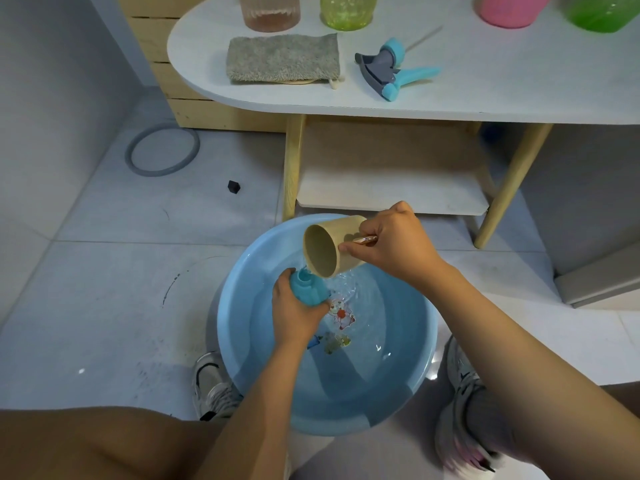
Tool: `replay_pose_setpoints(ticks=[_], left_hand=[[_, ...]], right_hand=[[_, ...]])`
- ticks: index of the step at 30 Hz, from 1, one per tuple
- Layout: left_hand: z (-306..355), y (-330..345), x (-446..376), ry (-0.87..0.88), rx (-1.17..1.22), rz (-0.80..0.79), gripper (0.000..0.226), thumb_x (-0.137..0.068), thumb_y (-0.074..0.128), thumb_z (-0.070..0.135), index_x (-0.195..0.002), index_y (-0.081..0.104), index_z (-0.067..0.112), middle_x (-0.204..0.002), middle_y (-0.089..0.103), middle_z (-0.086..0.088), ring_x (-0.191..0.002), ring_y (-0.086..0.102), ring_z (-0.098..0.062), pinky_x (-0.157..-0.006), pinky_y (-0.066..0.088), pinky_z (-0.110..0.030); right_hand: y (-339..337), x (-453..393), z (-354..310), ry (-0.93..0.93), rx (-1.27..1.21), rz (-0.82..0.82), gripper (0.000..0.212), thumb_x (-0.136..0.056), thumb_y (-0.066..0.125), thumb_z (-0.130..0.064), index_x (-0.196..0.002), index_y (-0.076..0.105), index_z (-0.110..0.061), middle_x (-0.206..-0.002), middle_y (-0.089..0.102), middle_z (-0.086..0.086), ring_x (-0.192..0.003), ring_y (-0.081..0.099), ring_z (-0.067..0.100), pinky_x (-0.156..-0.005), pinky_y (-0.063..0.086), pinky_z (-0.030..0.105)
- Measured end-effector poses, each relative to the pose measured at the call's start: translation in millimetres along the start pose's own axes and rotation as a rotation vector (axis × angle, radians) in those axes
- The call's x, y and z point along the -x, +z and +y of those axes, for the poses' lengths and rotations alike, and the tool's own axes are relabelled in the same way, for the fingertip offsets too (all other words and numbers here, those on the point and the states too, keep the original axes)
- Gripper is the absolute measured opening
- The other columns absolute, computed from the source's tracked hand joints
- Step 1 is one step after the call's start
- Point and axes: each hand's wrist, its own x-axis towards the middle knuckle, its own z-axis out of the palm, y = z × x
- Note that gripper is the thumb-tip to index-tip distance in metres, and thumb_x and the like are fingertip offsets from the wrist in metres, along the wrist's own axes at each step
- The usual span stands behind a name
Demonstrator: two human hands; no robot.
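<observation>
Bare knee (86,441) lower left. Left hand (294,317) grips blue bottle (307,289) over basin (235,323). Right hand (394,242) holds tilted cup (322,249), pouring water at the bottle mouth. Filling underway, level hidden. Spray head (391,69) on table (519,84), not yet refitted.

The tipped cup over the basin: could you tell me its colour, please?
The cup is plain beige, best seen in the head view.

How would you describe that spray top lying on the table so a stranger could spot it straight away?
Find the white table behind the blue basin. Near its front edge, right of the grey cloth, lies the spray top: the only blue-and-grey piece, with a trigger and a thin tube.
</observation>
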Motion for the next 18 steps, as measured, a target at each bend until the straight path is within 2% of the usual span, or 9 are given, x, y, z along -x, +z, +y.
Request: replay_pose_setpoints(ticks=[7,11,18], left_hand=[[-1.7,0.1,-0.5,0.003,0.001,-0.002,0.081,-0.056,0.088,0.022,-0.124,0.044,0.020,-0.120,0.051,0.001,-0.107,0.051,-0.018,-0.088,0.047,-0.033],[-1.8,-0.3,-0.3,0.004,0.009,0.009,0.080,-0.056,0.088,0.023,-0.122,0.044,0.022,-0.118,0.051,0.002,-0.106,0.051,-0.017,-0.087,0.047,-0.030],[-0.8,-0.1,0.3,0.003,-0.004,0.009,0.083,-0.056,0.088,0.020,-0.126,0.044,0.019,-0.122,0.051,-0.001,-0.110,0.051,-0.019,-0.092,0.048,-0.038]], right_hand=[[-1.2,-3.5,-1.2,-0.025,0.063,0.020,0.042,-0.077,0.070,-0.040,-0.052,0.045,-0.017,-0.046,0.038,-0.005,-0.051,0.037,0.020,-0.070,0.017,0.023],[-2.1,-4.0,-1.8,-0.033,0.090,0.018,0.039,-0.078,0.069,-0.042,-0.054,0.048,-0.018,-0.049,0.047,0.000,-0.054,0.039,0.020,-0.072,0.020,0.024],[-4.0,-4.7,-4.1,-0.045,0.104,0.041,0.038,-0.077,0.070,-0.040,-0.054,0.056,-0.014,-0.049,0.044,0.000,-0.054,0.039,0.021,-0.072,0.022,0.026]])
